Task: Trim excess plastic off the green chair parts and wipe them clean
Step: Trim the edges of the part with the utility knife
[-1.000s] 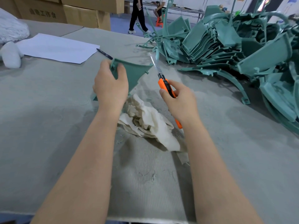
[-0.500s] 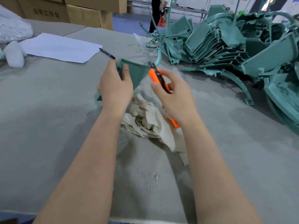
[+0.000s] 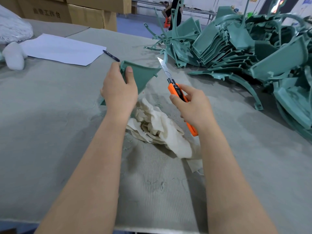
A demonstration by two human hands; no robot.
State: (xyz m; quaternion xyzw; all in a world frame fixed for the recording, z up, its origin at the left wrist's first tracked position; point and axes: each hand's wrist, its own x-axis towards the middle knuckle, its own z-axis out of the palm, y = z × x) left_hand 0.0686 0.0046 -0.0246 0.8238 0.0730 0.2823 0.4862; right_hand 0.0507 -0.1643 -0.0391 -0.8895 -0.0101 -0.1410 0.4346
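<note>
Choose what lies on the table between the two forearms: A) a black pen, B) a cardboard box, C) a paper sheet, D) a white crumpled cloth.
D: the white crumpled cloth lies there, near the left hand holding the green part and the right hand gripping the orange knife.

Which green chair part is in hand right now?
The triangular panel that the left hand grips by its corner, beside the knife. All the others lie heaped in the pile at far right, untouched.

A grey table point(image 3: 50, 132) is carrying a white rag point(image 3: 162, 130) at centre, paper point(image 3: 62, 49) and a pen point(image 3: 111, 55) at upper left, and green chair parts point(image 3: 236, 48) are lying at upper right.
</note>
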